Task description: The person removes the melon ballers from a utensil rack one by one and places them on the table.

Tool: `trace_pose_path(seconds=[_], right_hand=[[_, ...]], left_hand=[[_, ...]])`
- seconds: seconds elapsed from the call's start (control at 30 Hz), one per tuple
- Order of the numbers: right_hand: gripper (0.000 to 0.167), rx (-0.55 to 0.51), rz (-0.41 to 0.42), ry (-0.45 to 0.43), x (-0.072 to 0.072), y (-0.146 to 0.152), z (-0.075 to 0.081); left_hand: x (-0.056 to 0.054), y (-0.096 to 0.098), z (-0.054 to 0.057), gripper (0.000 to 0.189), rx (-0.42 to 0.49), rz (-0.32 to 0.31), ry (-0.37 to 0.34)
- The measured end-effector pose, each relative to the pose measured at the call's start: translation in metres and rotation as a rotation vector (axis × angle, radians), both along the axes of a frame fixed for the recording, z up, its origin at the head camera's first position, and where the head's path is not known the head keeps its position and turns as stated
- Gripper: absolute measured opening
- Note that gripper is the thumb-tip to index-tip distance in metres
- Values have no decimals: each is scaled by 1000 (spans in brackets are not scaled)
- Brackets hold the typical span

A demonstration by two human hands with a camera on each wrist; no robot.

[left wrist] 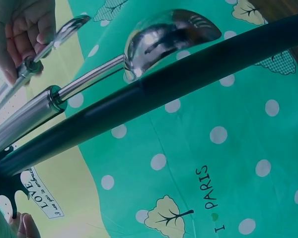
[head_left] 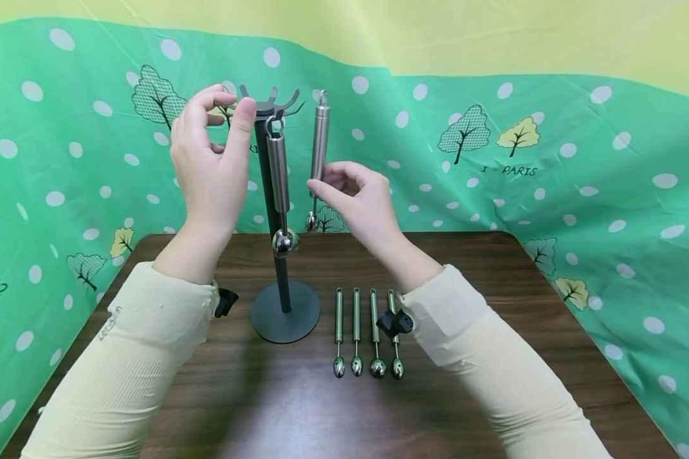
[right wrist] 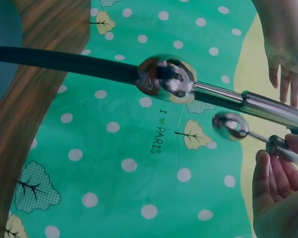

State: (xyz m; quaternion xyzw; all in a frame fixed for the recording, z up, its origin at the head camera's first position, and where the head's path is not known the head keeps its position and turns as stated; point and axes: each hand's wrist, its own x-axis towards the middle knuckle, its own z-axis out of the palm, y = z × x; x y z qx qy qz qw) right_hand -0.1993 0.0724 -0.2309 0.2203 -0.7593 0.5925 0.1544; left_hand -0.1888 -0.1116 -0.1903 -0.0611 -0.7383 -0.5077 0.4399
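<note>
My right hand pinches a steel melon baller low on its handle, holding it upright with the ring at the top and the scoop below. This is just right of a black stand with curved hooks at its top. From a front hook another melon baller hangs by its ring, its round scoop beside the pole in the left wrist view. My left hand is raised at the left of the hooks, thumb and bent fingers apart around that side. In the right wrist view its fingers point loosely down.
Several more melon ballers lie in a row on the brown wooden table, right of the stand's round base, scoops toward me. A green and yellow patterned cloth hangs behind and at both sides.
</note>
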Motion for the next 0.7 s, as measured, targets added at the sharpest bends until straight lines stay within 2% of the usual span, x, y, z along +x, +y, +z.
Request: trace_pose_path(seconds=[0.2, 0.37, 0.47, 0.7], right_hand=[[21, -7, -28, 13, 3, 14, 1], [21, -20, -51, 1, 8, 26, -3], [22, -8, -76, -22, 12, 35, -8], [23, 22, -136, -76, 21, 59, -31]], left_hand=[[-2, 3, -2, 41, 8, 7, 55], [-2, 3, -1, 35, 28, -18, 12], [-3, 2, 0, 32, 45, -45, -16], [-5, 0, 1, 36, 44, -77, -10]])
